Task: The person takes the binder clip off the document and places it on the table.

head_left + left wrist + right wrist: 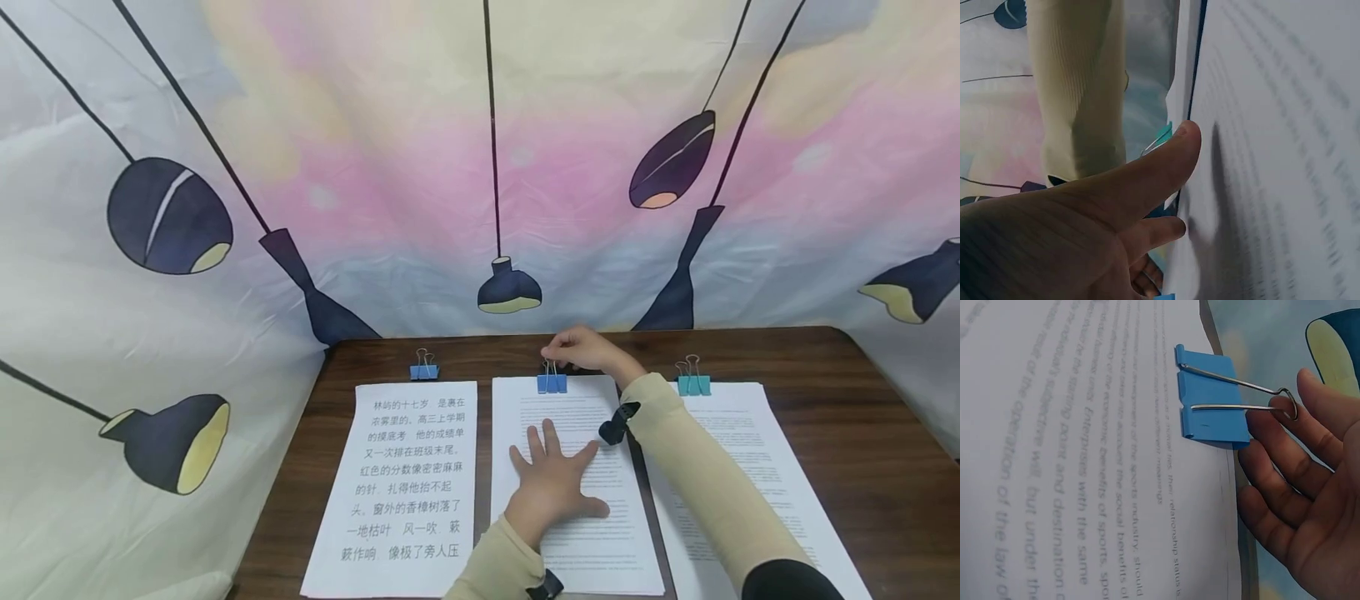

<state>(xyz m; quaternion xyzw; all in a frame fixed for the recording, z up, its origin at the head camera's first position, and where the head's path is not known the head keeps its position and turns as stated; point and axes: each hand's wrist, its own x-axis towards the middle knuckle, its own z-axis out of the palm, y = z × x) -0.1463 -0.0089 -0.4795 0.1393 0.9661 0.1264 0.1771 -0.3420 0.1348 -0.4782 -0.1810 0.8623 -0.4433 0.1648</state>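
A middle stack of printed paper point(525, 517) lies on the table with a blue binder clip point(552, 384) at its top edge. My right hand point(588, 348) reaches over that edge and holds the clip's wire handle between thumb and index finger. Up close, the right wrist view shows the blue clip body point(1213, 397) over the paper's edge, its wire handle point(1235, 408) at my fingertips and the other fingers curled behind. With fingers spread, my left hand point(551, 492) rests on the printed page. From the left wrist, its thumb point(1166, 162) appears above the sheet.
To the left lies a stack with large Chinese print point(408, 483), a blue binder clip point(424, 372) by its top. On the right, another printed stack point(738, 450) has a teal clip point(693, 385). Behind the brown wooden table point(817, 400) hangs a lamp-patterned cloth point(420, 167).
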